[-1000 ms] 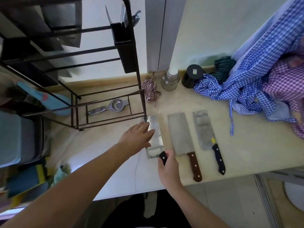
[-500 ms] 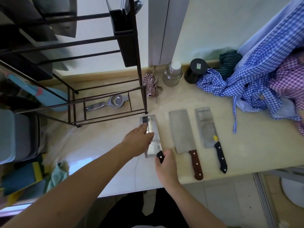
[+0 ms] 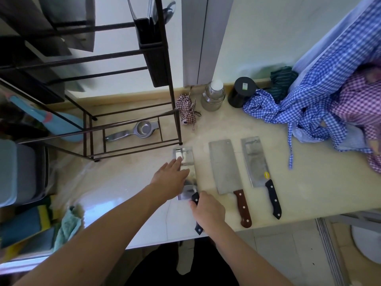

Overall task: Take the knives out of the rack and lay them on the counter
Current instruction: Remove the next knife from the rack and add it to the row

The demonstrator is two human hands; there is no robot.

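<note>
Head view: beige counter (image 3: pixel 309 193) against pale wall (image 3: pixel 257 38), three cleavers (image 3: pixel 223 168)

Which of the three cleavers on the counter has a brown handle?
The middle cleaver: its handle is reddish-brown wood, while the cleavers either side have black handles.

Mirror-bright steel cleaver (image 3: pixel 186 162), glossy counter (image 3: pixel 309 193)

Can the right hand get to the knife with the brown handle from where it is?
Probably yes. The right hand is wrapped round the black handle of the shiny knife, and the brown-handled knife lies just beside it on bare counter, nothing between. It would have to let go first.
</note>
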